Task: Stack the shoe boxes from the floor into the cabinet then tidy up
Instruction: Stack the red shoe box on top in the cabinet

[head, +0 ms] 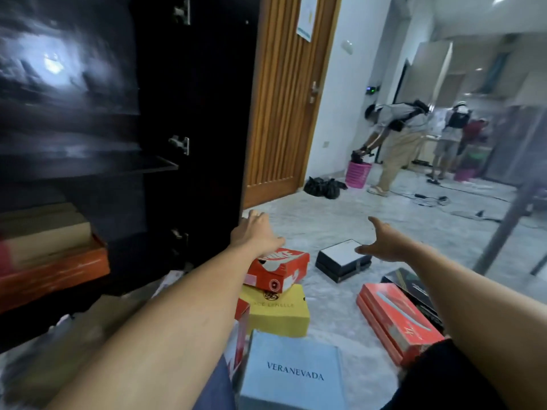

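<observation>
Beyond blue box (291, 377), black box (340, 260) sits between left grip (256, 232), right grip (383, 244), both spread.

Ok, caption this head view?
Open left hand by red cardboard Nike box, open right hand over black white-lidded box, dark cabinet alongside.

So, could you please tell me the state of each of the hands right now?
Left hand: open, holding nothing.
Right hand: open, holding nothing.
</observation>
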### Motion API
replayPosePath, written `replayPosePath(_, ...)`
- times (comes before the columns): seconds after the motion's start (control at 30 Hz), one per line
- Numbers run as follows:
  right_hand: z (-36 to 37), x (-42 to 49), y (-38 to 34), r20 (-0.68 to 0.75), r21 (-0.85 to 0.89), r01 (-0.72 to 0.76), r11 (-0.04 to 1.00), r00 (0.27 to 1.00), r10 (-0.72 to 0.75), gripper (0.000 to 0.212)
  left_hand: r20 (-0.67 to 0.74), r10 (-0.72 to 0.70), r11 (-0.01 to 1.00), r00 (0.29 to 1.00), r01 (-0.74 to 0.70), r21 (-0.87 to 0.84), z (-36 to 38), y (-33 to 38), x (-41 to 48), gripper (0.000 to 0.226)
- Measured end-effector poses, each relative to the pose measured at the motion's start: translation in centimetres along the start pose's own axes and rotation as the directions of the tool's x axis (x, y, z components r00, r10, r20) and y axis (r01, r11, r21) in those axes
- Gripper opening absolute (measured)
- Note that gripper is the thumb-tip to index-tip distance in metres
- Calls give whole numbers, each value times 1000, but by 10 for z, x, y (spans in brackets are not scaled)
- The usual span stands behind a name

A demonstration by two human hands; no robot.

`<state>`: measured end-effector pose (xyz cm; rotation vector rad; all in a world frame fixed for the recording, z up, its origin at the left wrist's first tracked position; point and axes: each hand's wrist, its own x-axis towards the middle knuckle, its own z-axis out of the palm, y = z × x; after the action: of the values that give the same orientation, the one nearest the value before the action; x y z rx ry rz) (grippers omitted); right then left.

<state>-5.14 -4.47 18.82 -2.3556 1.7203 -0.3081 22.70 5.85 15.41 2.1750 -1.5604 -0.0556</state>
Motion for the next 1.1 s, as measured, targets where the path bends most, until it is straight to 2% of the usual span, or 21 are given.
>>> replayPosePath(0.1, -3, -14, 43, 1, -49, -95, 994, 995, 95, 100, 49, 46, 999, 998, -45, -27, 21, 24, 15, 77)
replayPosePath(0.23, 13, -9, 75, 24, -66, -161, 985, 986, 162, 104, 93, 35, 998, 995, -29, -59, 58, 39, 30, 74)
replayPosePath(0.4, 61, 28, 85, 92, -22, -90, 996, 991, 92, 89, 205, -61, 994, 977, 78, -75, 122, 28, 49, 69)
replayPosePath(0.5, 99, 73, 94, 119, 40, -36, 999, 992, 31, 91, 216, -149, 985, 965, 164, -51, 151, 24, 80, 69)
replayPosePath(0.6, 132, 131, 102, 154, 113, -31, 993, 988, 13, 83, 210, -251, 956, 945, 276, -99, 182, 23, 117, 67)
replayPosePath(0.73, 186, 208, 100, 137, 252, -4, 968, 990, -32, 80, 156, -406, 869, 900, 433, -238, 244, 15, 161, 93)
replayPosePath(0.9, 257, 284, 104, 175, 396, -37, 917, 984, -36, 85, 189, -616, 667, 765, 634, -392, 322, -7, 188, 111)
replayPosePath(1.0, 284, 315, 103, 166, 479, -71, 875, 986, -11, 80, 189, -664, 596, 723, 665, -450, 349, -15, 197, 122)
replayPosePath(1.1, 310, 342, 102, 156, 562, -84, 823, 988, -5, 73, 179, -684, 552, 707, 662, -508, 372, -18, 210, 119)
